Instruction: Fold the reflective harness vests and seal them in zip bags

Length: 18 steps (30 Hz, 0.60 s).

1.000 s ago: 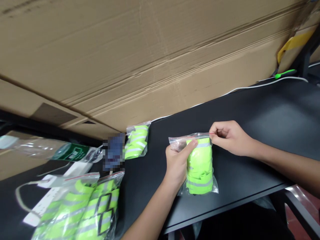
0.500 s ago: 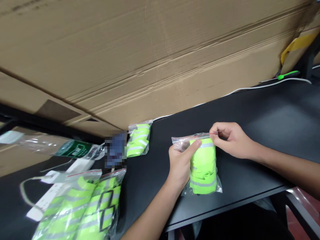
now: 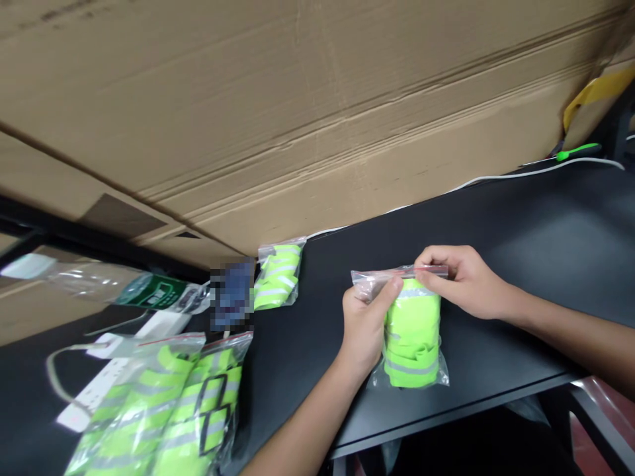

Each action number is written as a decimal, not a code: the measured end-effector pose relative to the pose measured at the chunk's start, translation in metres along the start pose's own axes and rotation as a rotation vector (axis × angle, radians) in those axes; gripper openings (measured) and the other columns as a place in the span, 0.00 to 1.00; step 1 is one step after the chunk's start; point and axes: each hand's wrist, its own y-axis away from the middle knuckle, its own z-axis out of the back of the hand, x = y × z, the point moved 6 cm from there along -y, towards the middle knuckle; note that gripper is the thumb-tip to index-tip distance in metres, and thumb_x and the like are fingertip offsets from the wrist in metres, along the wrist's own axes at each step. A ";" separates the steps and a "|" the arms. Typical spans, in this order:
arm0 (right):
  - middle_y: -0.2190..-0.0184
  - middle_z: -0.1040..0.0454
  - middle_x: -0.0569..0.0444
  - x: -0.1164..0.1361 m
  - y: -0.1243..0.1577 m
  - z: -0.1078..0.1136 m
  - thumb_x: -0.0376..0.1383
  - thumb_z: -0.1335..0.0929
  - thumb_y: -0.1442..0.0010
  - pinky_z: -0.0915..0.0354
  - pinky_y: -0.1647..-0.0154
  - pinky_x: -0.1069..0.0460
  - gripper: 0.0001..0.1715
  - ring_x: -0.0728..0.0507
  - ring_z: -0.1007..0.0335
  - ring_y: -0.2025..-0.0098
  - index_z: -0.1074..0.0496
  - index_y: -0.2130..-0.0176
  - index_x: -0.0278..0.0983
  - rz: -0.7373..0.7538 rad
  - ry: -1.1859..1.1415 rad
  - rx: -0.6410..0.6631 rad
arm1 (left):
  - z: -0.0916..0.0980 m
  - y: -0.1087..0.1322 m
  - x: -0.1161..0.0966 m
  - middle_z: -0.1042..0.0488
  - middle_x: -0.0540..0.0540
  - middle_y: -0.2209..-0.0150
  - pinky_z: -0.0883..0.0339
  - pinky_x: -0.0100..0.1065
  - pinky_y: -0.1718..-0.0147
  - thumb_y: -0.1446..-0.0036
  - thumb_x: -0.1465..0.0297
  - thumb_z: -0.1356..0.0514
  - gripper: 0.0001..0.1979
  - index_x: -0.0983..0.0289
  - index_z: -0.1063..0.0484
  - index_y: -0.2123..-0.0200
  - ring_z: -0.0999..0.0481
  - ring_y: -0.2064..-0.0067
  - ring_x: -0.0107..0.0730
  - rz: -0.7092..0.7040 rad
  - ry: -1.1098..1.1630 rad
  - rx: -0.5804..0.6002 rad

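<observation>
A clear zip bag with a folded neon-yellow reflective vest inside is held upright over the front part of the black table. My left hand grips its left side, thumb laid across the front near the top. With thumb and fingers closed, my right hand pinches the red-lined zip strip toward the bag's right top corner. To the left lie more bagged neon vests, one with black straps or trim showing. A smaller bagged vest leans by the cardboard at the back.
Large cardboard boxes wall off the back of the black table. On the left are a white power strip with a cable, a plastic bottle and a blurred-out blue item. A green-handled tool lies at the far right.
My right thumb and fingers have shifted inward along the zip strip, away from its right end. The left hand keeps its hold on the bag; the whole view has moved slightly.
</observation>
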 end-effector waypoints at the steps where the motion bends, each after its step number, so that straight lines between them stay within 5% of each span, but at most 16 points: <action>1: 0.75 0.32 0.56 0.001 0.000 -0.001 0.40 0.31 0.39 0.43 0.72 0.53 0.11 0.48 0.40 0.72 0.28 0.70 0.36 0.002 0.003 0.005 | -0.001 0.000 0.000 0.16 0.58 0.66 0.24 0.33 0.65 0.56 0.62 0.24 0.16 0.66 0.17 0.67 0.16 0.66 0.40 -0.005 -0.009 0.015; 18: 0.76 0.31 0.57 0.000 -0.002 -0.002 0.38 0.27 0.47 0.42 0.73 0.53 0.08 0.49 0.38 0.73 0.27 0.73 0.37 -0.083 -0.110 0.007 | 0.000 0.000 0.002 0.17 0.57 0.67 0.27 0.32 0.66 0.51 0.63 0.27 0.13 0.64 0.16 0.63 0.19 0.68 0.36 -0.049 -0.030 0.059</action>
